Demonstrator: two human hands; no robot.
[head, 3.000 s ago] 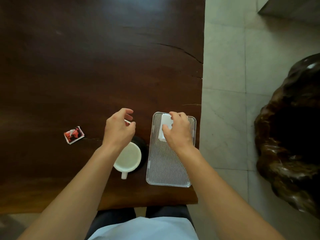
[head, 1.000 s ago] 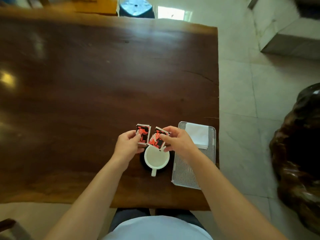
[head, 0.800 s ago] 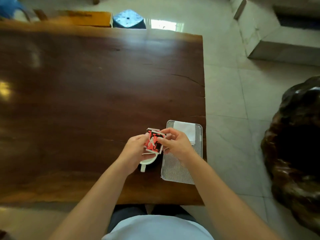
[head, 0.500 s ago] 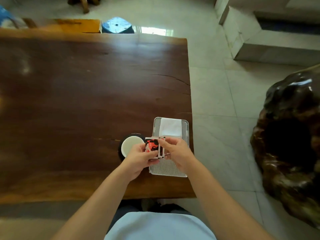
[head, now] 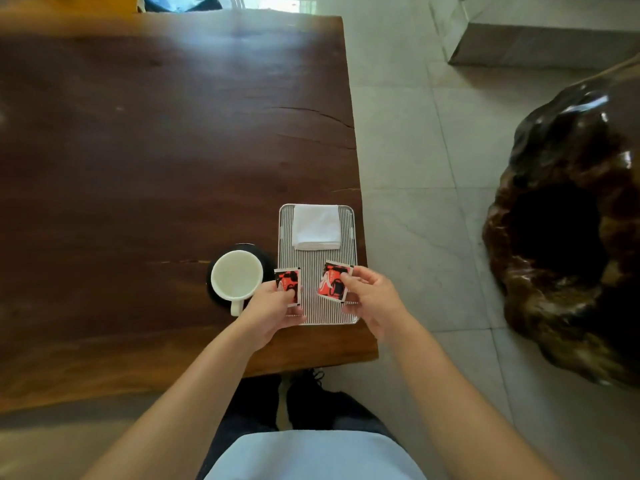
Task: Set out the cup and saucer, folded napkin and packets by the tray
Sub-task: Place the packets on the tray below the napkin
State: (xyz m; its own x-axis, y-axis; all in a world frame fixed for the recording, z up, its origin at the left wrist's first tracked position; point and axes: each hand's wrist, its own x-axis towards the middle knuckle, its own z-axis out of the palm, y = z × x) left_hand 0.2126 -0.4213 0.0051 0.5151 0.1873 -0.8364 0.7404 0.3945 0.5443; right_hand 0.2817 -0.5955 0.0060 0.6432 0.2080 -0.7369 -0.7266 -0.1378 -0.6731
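A ribbed silver tray (head: 311, 259) lies near the table's right front corner, with a folded white napkin (head: 316, 226) on its far half. Left of it a white cup (head: 236, 278) stands on a dark saucer (head: 265, 258), handle towards me. My left hand (head: 272, 311) pinches one red and black packet (head: 288, 283) over the tray's near left edge. My right hand (head: 372, 299) pinches a second red packet (head: 333, 281) over the tray's near right part. The two packets are apart, side by side.
The dark wooden table (head: 156, 161) stretches far to the left and back; its right edge runs just beyond the tray. A large glossy dark carved stump (head: 568, 230) stands on the tiled floor to the right. A grey stone step (head: 540, 39) lies at the far right.
The two packets, held together half a second ago, are now drawn apart, one in each hand, over the tray's near half. The view has shifted.
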